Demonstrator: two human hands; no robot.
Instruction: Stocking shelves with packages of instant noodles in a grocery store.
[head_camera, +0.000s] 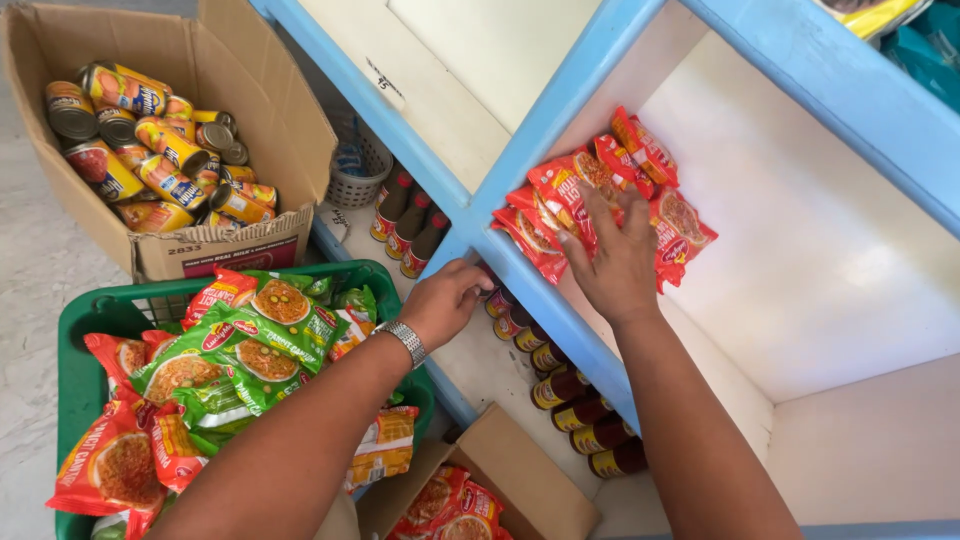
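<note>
My right hand (618, 252) lies flat with fingers spread on a row of red noodle packets (560, 200) standing on the white shelf (820, 260) with a blue frame. My left hand (446, 300), with a metal watch on the wrist, rests curled on the blue shelf edge (520, 270) and holds nothing that I can see. Below my left arm a green basket (90, 320) is piled with red and green noodle packets (250, 340).
An open cardboard box (270, 110) of cans sits at the upper left on the floor. Bottles with red caps (405, 215) and dark bottles (580, 410) line the lower shelf. A small grey basket (355, 175) and a second carton of packets (470, 500) stand nearby.
</note>
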